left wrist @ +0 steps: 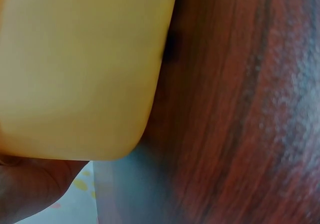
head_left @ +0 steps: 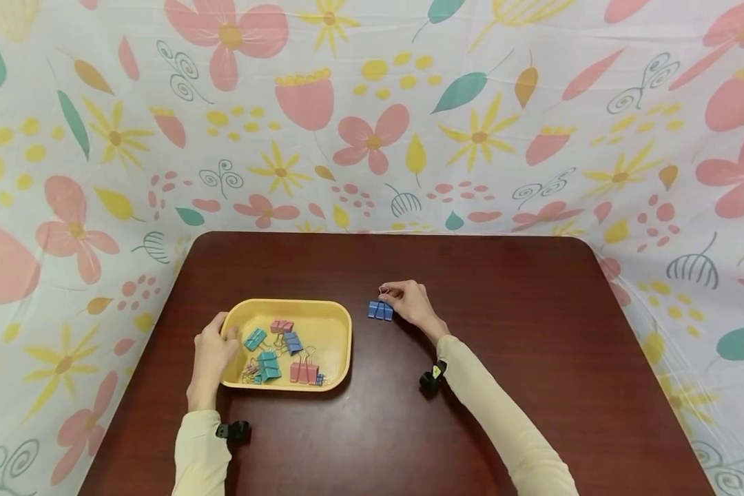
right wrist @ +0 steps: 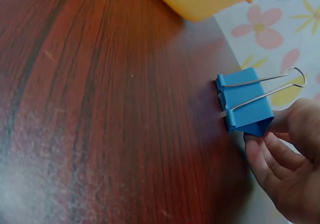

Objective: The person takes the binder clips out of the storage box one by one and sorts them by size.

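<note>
A yellow plastic tray sits left of centre in the head view. My left hand grips its left end, thumb over the rim. Inside lie a large teal binder clip, a smaller teal clip, pink clips and a violet-blue clip. To the right of the tray, my right hand pinches a blue binder clip between thumb and fingers. Its wire handles stick out in the right wrist view. The left wrist view shows mostly the tray's outer wall.
The dark wood-grain table has rounded far corners. Behind it and along the sides hangs a white cloth printed with flowers and leaves. Black wrist cameras are strapped over both cream sleeves.
</note>
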Action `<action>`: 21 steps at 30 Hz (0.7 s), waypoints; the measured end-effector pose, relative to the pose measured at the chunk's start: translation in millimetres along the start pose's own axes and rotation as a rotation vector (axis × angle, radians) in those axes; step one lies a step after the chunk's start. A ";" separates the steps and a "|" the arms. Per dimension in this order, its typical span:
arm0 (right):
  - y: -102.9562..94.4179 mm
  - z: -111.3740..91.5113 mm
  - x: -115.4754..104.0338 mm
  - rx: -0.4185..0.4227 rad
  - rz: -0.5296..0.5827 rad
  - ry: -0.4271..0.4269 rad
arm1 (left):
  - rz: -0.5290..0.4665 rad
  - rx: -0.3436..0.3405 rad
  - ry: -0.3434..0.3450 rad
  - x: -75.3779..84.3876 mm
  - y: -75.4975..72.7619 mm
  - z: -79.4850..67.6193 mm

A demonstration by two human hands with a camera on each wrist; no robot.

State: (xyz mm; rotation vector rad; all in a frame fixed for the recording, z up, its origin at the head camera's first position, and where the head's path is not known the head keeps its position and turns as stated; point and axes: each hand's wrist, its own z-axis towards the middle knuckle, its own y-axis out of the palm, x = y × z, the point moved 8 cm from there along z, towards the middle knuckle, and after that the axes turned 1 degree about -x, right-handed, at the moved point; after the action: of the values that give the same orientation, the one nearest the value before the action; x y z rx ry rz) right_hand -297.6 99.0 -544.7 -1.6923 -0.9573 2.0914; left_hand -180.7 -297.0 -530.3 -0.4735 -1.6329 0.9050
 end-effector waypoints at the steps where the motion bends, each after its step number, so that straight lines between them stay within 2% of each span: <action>1: 0.9 0.4 1.1 -0.009 -0.006 0.011 | 0.001 -0.001 -0.001 -0.3 -0.3 -0.3; 7: 5.5 0.3 5.3 -0.042 -0.015 0.052 | -0.012 0.004 -0.005 -2.0 -1.5 -3.7; 13: 6.3 -1.3 4.3 -0.044 -0.035 0.026 | -0.011 -0.007 -0.012 -3.5 0.1 -5.6; 21: -4.9 2.3 6.7 -0.040 0.051 0.027 | -0.018 0.001 0.008 1.3 -0.9 -1.3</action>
State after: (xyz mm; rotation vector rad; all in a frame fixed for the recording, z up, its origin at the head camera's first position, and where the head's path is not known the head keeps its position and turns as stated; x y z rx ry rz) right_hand -302.5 105.9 -546.3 -1.7783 -0.9638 2.0893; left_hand -179.6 -296.3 -528.8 -0.4600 -1.6267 0.8896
